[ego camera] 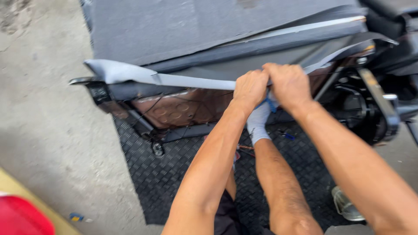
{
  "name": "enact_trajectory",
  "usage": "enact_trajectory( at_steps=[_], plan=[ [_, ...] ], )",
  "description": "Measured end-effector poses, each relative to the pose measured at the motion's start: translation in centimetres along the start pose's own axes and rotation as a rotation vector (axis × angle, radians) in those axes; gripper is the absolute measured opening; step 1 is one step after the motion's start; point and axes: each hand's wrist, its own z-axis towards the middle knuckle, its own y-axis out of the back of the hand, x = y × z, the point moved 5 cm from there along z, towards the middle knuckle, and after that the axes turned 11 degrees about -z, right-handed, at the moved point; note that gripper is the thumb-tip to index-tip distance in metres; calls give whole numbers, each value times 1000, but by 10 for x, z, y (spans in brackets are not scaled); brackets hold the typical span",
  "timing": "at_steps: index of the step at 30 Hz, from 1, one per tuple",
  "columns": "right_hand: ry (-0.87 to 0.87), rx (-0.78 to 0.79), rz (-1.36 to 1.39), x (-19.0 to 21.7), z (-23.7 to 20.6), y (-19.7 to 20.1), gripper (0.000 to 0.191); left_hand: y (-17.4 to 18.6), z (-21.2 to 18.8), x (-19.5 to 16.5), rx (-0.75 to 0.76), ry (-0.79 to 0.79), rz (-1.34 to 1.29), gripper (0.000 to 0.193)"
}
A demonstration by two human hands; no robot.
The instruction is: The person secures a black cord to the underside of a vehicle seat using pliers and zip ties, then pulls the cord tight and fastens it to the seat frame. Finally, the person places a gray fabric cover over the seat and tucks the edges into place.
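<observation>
- Head view: left hand (pixel 250 88) and right hand (pixel 289 83) were both clenched on grey cover edge (pixel 191 81) of upturned seat (pixel 183 106).
- A gloved hand (pixel 257 119) of another person reached up between them, above the black mat (pixel 174 174).

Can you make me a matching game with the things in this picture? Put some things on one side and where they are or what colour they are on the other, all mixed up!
Things:
1. left hand
2. gloved hand
3. floor mat
4. red thing

Clues:
A. black with a bumpy diamond pattern
B. in the bottom left corner
C. gripping the grey cover's edge, beside the right hand
D. wearing white, reaching up from below

Pairs: 1-C, 2-D, 3-A, 4-B
</observation>
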Motion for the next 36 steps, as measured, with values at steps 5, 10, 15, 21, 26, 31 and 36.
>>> enact_trajectory(
  at_steps=[5,10,15,21,26,31,36],
  plan=[
    [-43,90,70,-42,40,-9,20,103,-8,47,-117,-94,233,47],
    [-44,246,-21,-32,105,-8,21,192,-27,165,213,337,342,35],
    [211,414,-58,67,157,-10,70,199,-26,177,185,256,425,14],
    [90,434,142,158,191,-12,36,206,-47,154,-95,221,278,11],
    [200,315,56,181,190,-9,20,218,-68,184,-2,225,426,46],
    [183,452,121,202,155,-25,52,187,-90,202,247,234,423,28],
    [197,573,85,197,160,-39,27,185,-107,198,150,88,332,18]
  ],
)
